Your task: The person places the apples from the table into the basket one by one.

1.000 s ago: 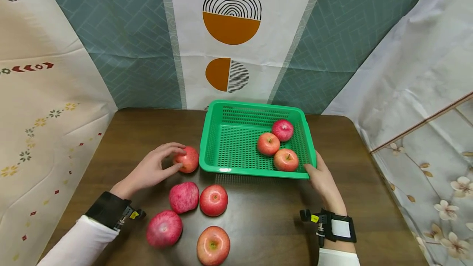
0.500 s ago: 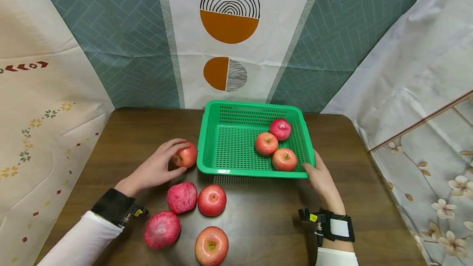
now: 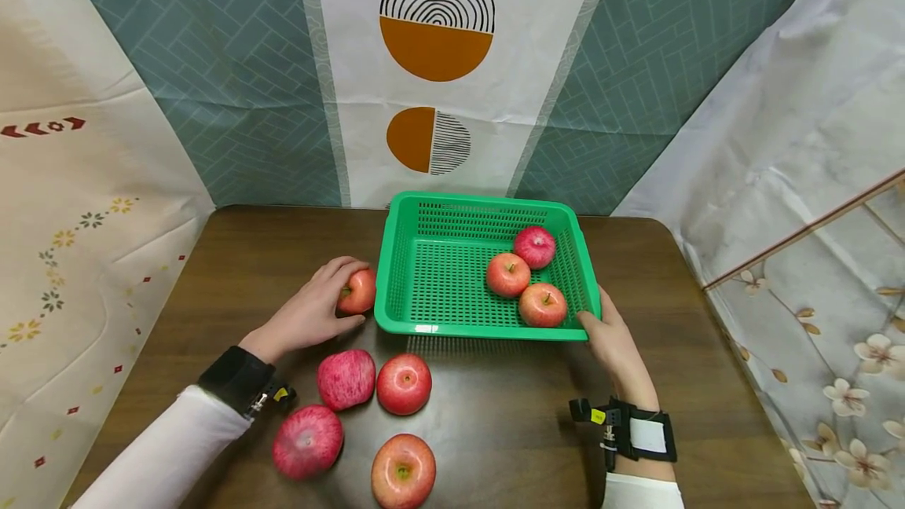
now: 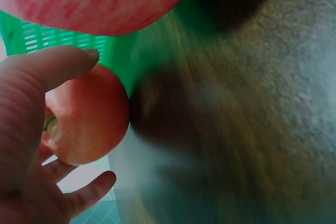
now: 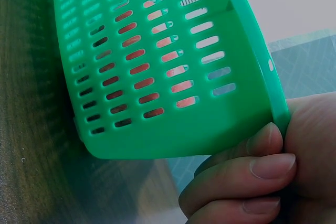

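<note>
On the left of the table, my left hand has its fingers curved over a red apple beside the basket's left wall. In the left wrist view, the thumb lies along the top of this apple and the stem faces the palm. My right hand grips the near right corner of a green plastic basket. Its fingers are curled at the rim in the right wrist view, below the slotted basket wall. Several apples, one of them near the middle of the group, sit in the basket's right half.
Nearer my body lie more apples: a dark pink one, a red one, a larger dark pink one and a lighter one. The brown table ends at a cloth backdrop.
My left hand has moved right and its fingers have come further round the apple by the basket. My right hand keeps its grip on the basket corner. The head view has drifted slightly.
</note>
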Motion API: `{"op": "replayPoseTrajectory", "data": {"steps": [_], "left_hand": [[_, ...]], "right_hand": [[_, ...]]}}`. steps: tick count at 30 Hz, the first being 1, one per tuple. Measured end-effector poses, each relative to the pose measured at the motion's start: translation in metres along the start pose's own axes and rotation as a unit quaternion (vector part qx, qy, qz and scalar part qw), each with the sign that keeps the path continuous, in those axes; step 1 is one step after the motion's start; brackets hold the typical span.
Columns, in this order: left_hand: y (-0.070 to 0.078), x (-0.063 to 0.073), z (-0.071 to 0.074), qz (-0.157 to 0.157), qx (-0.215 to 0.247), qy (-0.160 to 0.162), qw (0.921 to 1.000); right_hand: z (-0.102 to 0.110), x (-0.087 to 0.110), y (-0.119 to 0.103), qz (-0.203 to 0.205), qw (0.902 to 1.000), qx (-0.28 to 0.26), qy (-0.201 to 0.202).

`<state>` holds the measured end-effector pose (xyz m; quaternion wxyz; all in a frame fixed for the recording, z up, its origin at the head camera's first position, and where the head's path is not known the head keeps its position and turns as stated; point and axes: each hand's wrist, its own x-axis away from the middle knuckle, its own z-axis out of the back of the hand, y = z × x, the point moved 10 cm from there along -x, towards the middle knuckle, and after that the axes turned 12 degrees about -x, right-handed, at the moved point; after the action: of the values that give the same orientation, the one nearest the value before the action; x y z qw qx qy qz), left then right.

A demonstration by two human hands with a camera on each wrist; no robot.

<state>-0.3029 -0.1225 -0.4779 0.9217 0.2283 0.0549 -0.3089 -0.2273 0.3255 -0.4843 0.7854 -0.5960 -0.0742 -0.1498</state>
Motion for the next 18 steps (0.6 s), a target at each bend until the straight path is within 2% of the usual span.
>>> {"op": "replayPoseTrajectory", "data": {"steps": [5,11,18], "left_hand": [[0.003,-0.007,-0.003,-0.007,-0.008,0.016,0.9998],[0.004,-0.007,-0.008,-0.016,-0.019,0.021,0.9995],[0.000,-0.010,-0.014,0.011,-0.018,-0.004,0.9998]], "right_hand": [[0.001,0.000,-0.001,0.004,1.0000,0.005,0.003],[0.000,0.001,-0.002,0.005,0.9999,0.009,0.003],[0.000,0.002,-0.002,0.005,0.9999,0.008,0.005]]}}
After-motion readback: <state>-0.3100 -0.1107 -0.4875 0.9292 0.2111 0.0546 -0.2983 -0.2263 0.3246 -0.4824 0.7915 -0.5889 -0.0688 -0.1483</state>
